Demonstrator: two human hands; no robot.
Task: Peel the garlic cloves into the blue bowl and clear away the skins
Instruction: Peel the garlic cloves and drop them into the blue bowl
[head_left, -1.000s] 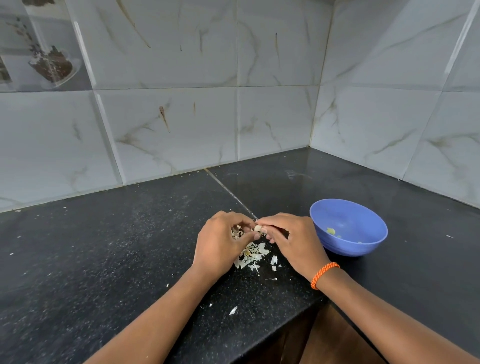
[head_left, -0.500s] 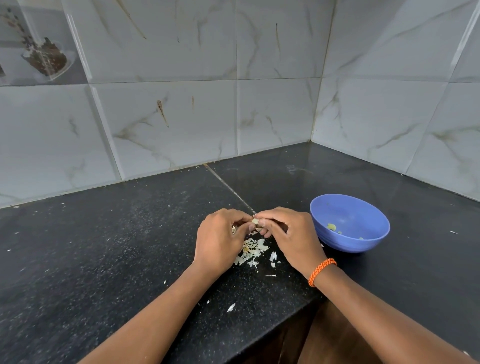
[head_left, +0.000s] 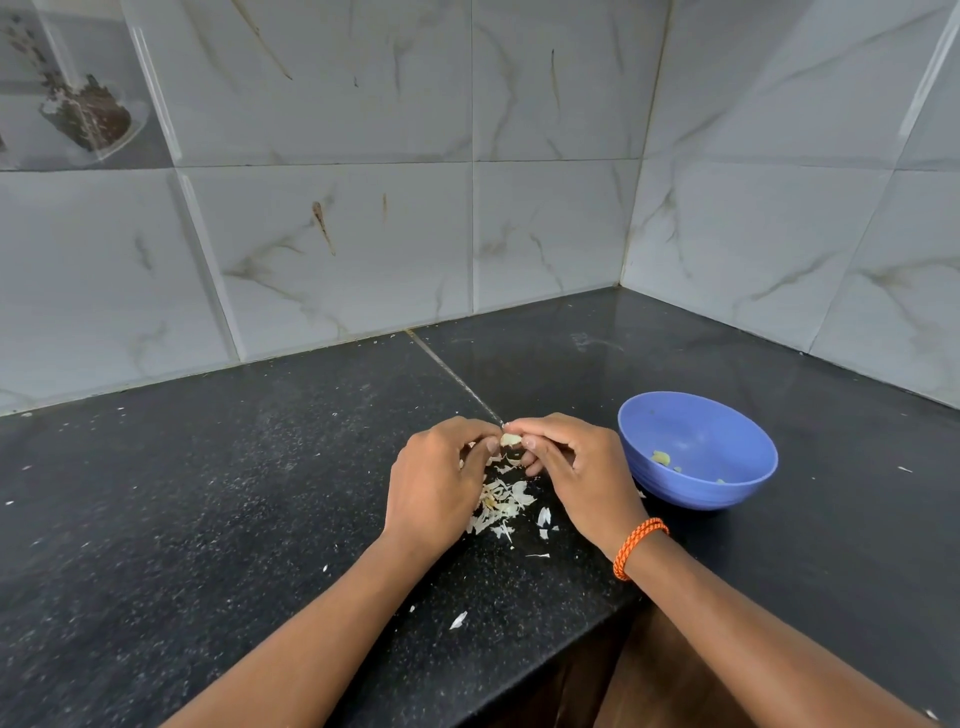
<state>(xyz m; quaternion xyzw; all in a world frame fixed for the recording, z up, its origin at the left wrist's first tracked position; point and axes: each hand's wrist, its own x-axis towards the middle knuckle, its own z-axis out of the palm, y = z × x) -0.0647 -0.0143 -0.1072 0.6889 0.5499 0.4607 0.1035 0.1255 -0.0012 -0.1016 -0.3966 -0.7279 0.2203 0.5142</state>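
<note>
A pale garlic clove (head_left: 510, 441) sits between the fingertips of both hands, a little above the black counter. My left hand (head_left: 436, 483) pinches it from the left with curled fingers. My right hand (head_left: 576, 470), with an orange band on the wrist, pinches it from the right. Below the hands lies a heap of white garlic skins (head_left: 501, 506). The blue bowl (head_left: 727, 431) stands just right of my right hand, with a few peeled pieces (head_left: 661, 458) inside it.
The black stone counter (head_left: 234, 493) runs into a tiled corner at the back. Small skin flakes lie scattered, one (head_left: 458, 620) near the front edge. The counter's front edge drops off below my right forearm.
Both hands stay together on the clove and have barely moved. The fingers shifted slightly around it, and the view tilted a little.
</note>
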